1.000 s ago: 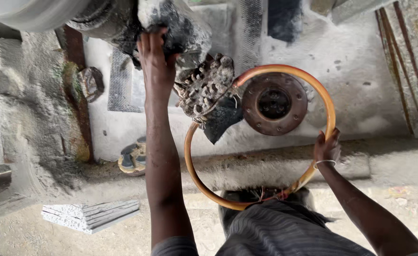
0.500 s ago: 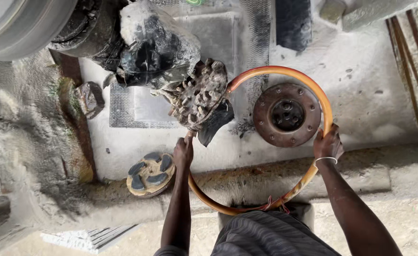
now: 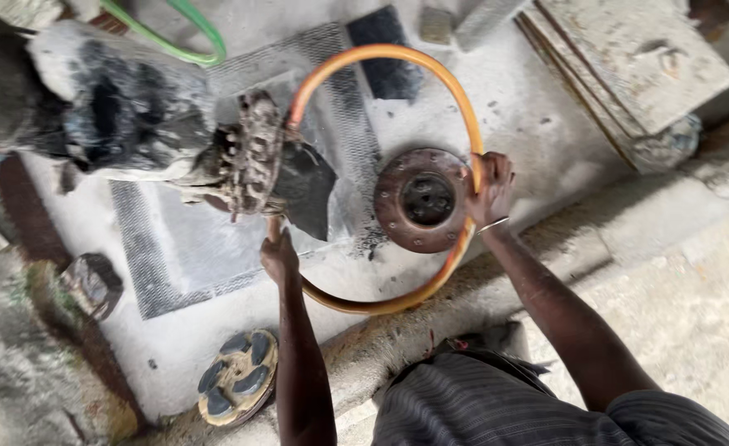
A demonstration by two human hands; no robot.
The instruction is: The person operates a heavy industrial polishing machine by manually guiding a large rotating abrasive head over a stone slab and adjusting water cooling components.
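Observation:
A large orange-yellow ring (image 3: pixel 389 54) stands over the dusty white floor. My left hand (image 3: pixel 280 254) grips its left side, just below a grimy machine head (image 3: pixel 253 157) with a dark toothed disc. My right hand (image 3: pixel 490 188) grips the ring's right side, a thin bracelet on the wrist. Inside the ring lies a rusty round metal plate (image 3: pixel 424 200) with a dark centre hole. The ring's upper left passes behind the machine head.
A dirty grey machine body (image 3: pixel 108 107) fills the upper left. A green hose (image 3: pixel 184 33) loops at the top. A round pad disc (image 3: pixel 239 376) with dark blue segments lies at lower left. Metal mesh (image 3: pixel 174 264) covers the floor; stone slabs (image 3: pixel 637 58) lie upper right.
My left hand came down from the machine body to the ring's left side. The view swung and tilted, and the ring now sits higher and turned in the picture.

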